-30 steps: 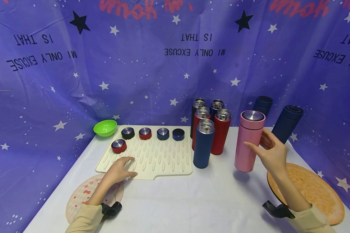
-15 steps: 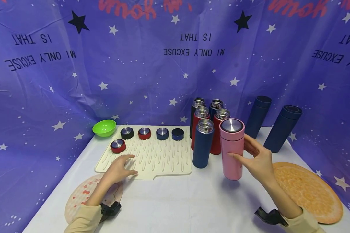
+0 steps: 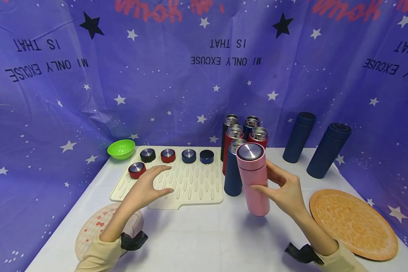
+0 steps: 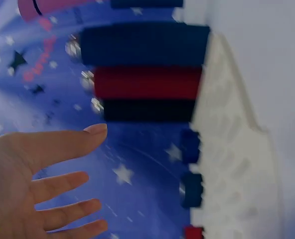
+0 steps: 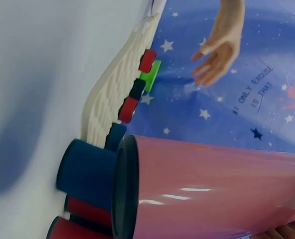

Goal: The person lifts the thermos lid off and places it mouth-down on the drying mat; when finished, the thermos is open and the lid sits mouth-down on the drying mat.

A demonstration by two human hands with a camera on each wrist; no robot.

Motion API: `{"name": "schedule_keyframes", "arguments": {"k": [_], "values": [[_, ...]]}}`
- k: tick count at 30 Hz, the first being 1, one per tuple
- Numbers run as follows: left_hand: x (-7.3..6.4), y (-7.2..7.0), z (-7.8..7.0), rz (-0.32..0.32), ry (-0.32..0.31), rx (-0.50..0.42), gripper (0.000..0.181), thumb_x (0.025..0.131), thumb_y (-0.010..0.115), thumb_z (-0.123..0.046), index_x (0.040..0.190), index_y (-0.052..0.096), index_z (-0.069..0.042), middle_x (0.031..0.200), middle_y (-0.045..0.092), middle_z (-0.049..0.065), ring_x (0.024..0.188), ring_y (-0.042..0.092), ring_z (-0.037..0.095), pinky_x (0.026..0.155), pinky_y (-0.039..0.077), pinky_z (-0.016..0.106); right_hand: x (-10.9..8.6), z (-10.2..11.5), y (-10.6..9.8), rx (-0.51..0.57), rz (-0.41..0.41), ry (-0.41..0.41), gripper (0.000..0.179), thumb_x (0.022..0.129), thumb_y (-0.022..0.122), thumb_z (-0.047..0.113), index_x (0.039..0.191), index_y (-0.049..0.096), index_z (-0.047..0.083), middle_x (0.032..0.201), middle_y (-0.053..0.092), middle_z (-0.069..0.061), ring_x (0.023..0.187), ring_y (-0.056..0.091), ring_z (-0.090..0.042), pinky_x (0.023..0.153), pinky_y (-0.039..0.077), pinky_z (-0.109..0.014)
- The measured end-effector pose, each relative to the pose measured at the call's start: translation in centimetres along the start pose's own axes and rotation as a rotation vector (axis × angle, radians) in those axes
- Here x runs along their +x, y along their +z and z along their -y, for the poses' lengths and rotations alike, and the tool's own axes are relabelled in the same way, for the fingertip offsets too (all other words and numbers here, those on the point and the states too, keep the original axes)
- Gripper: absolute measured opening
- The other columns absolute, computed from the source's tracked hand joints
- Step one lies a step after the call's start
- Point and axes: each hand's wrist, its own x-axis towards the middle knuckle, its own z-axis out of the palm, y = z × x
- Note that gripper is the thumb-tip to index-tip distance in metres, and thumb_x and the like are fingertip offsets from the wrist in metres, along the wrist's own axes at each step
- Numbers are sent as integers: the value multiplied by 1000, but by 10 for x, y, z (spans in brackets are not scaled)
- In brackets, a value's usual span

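My right hand (image 3: 283, 189) grips a pink thermos flask (image 3: 253, 181) round its body, thumb in front, and holds it raised over the table. Its lid with a silver top is on, and it leans slightly left. In the head view it overlaps the blue lidless flask (image 3: 232, 173) behind it. My left hand (image 3: 147, 187) is raised over the cream ribbed mat (image 3: 193, 185) with thumb and fingers spread, holding nothing. Near its fingers are a red lid (image 3: 137, 170), a black lid (image 3: 147, 155) and a second red lid (image 3: 168, 155).
Behind the blue flask stand several lidless flasks, among them a red flask (image 3: 227, 151). Two dark blue lidded flasks (image 3: 328, 151) stand at the back right. A green bowl (image 3: 121, 149) sits back left. Round mats, one orange (image 3: 353, 224), one pink (image 3: 91, 230), lie near the front.
My right hand has carried the pink flask leftward and a little nearer, from beside the dark blue flasks to before the lidless ones. My left hand has lifted and shifted right.
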Motion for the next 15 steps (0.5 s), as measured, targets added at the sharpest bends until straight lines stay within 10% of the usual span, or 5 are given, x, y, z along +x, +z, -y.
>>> {"name": "schedule_keyframes", "arguments": {"k": [15], "values": [[20,-8,-75,-17,228,-177,71,77,83,-29,140,50,-21,144,46,-3,133,40,16,107,37,42,15,10,28,-140,188,-137,72,62,93,18,128,64,9,111,70,-2,88,67,-12,76,56,-24]]}}
